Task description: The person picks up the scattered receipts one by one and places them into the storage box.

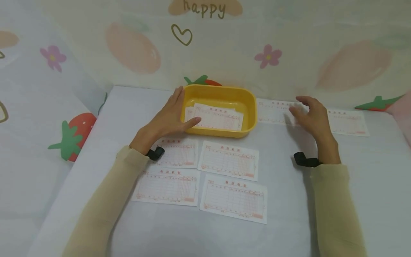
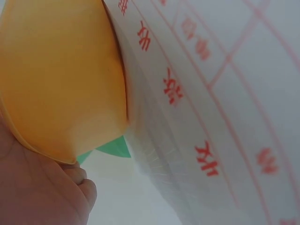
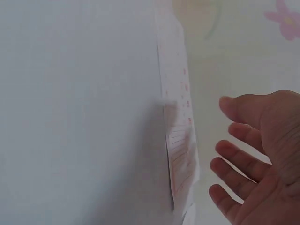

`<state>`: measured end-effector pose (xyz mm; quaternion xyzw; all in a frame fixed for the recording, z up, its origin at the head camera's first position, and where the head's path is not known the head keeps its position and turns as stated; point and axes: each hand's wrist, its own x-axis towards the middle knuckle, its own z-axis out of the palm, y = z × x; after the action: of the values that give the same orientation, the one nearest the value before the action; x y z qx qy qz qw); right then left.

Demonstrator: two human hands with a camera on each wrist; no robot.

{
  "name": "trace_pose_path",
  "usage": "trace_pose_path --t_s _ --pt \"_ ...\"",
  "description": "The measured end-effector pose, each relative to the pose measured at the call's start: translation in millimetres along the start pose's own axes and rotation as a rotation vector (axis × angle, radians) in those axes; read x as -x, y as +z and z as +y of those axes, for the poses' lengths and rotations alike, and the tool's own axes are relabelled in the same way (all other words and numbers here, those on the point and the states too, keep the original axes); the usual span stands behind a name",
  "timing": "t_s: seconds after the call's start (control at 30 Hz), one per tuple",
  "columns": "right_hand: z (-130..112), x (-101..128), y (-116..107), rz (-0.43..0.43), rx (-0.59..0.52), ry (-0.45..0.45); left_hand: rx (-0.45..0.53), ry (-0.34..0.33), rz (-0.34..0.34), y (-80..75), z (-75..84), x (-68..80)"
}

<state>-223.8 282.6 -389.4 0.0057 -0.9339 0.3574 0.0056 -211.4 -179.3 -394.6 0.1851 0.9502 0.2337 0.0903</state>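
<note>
Slips lie across the white tabletop: nearest the person, four of them sit in two loose rows between the forearms, untouched. Just beyond, the left hand holds the left end of the yellow tub, thumb along the near wall and fingers against the rim, so its grip is on the tub; a few slips already lie inside. To the right of the tub, the right hand hovers with relaxed, spread fingers, grip wide and holding nothing, just above two more slips at the tabletop's far edge. Judging by this, the step in hand is reaching for a far slip. The next move calls for pressing a fingertip onto one slip only, sliding or pinching its edge up, then carrying it left into the steadied tub.
</note>
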Motion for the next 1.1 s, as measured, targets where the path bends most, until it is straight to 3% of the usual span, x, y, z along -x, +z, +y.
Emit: trace_pose_path --t_s 0.3,0.43,0.7,1.1 --pt "0 -8 8 -0.036 0.052 -0.022 -0.012 -0.006 0.002 -5.0 -1.7 1.1" --pt "7 -8 8 -0.050 0.078 0.026 0.007 -0.007 -0.004 -2.2 -1.2 -1.1" --pt "19 -9 2 -0.181 0.155 0.044 -0.005 -0.018 -0.004 1.7 3.3 -2.8" --pt "22 -8 4 -0.213 0.188 0.088 -0.016 -0.020 -0.010 0.9 2.7 -1.0"
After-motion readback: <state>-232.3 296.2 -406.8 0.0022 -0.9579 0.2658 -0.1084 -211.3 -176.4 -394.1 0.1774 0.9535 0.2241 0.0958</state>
